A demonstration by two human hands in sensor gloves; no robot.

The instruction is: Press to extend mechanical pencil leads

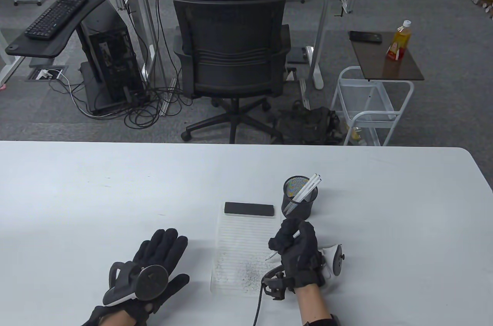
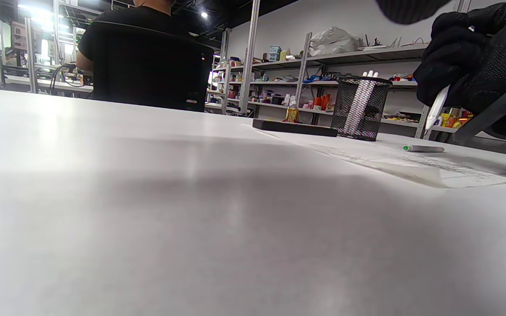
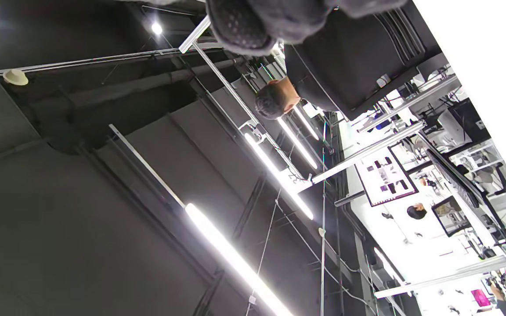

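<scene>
My right hand (image 1: pixel 291 240) grips a white mechanical pencil (image 1: pixel 295 235) in a closed fist, tip pointing down-left just above the lined paper pad (image 1: pixel 238 241). In the left wrist view the same pencil (image 2: pixel 437 106) hangs from the fist over the pad (image 2: pixel 433 170). A black mesh cup (image 1: pixel 298 202) behind the right hand holds several more white pencils (image 1: pixel 308 187). My left hand (image 1: pixel 163 249) lies flat and open on the table, left of the pad, holding nothing. The right wrist view faces the ceiling and shows only gloved fingers (image 3: pixel 244 24).
A black rectangular block (image 1: pixel 249 209) lies across the pad's far edge. A grey pen with a green tip (image 2: pixel 423 149) lies on the table near the right hand. Dark lead specks cover the pad's near half. The white table (image 1: pixel 96 195) ends beyond the cup.
</scene>
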